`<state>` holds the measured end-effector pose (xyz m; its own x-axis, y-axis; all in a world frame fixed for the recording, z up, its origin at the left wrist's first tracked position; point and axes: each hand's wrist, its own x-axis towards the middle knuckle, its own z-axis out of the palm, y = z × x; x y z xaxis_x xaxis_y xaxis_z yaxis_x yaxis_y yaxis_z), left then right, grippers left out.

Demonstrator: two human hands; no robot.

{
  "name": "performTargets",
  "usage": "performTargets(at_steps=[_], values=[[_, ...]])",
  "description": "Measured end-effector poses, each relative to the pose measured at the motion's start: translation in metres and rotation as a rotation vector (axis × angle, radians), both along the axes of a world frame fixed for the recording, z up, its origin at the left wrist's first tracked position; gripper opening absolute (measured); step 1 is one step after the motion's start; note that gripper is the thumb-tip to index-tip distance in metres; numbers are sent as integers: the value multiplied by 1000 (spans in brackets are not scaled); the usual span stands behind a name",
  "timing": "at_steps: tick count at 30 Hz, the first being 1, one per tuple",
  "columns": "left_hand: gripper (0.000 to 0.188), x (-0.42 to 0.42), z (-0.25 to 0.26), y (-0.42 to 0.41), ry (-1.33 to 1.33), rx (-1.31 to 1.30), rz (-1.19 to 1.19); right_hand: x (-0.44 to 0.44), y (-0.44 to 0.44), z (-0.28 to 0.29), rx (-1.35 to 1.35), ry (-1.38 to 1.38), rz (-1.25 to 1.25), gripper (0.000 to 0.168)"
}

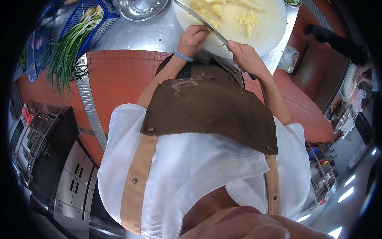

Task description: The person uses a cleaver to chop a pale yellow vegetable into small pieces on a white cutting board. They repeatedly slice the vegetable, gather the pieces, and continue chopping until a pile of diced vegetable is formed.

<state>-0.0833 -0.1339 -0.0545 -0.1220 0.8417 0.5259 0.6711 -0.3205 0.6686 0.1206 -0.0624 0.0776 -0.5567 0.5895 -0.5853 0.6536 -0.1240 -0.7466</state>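
Observation:
My right hand grips the handle of a kitchen knife. The blade runs up and to the left across the near part of a round white cutting board. Close beside the blade, my left hand rests at the board's near left edge with its fingers curled; whatever is under the fingertips is hidden. Beyond the knife lie pale yellow cut pieces that look like ginger, in a small heap. A rounded chunk and larger slices are farther back on the board.
A metal bowl stands left of the board on the steel table. Green onions hang over the edge of a blue plastic basket. A clear plastic bag is to the right. Another person's dark sleeve shows far right.

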Motion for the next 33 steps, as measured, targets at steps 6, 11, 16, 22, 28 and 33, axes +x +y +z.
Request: performTargets(at_steps=[6,11,16,22,28,33], values=[[18,0,1,1,1,-7,3,-6,-6,-15,-23,24,-65,56],[20,-1,3,3,7,18,11,-22,6,-12,16,-33,8,55],[20,-1,-4,-1,7,-7,26,-10,-2,5,13,-11,-15,54],[19,0,-2,-2,8,6,22,-5,-9,12,-153,-43,-73,59],[20,1,-5,-3,27,3,33,-21,-5,-31,179,68,43,62],[18,-1,-2,-3,19,12,28,-3,-3,5,-102,6,-96,61]])
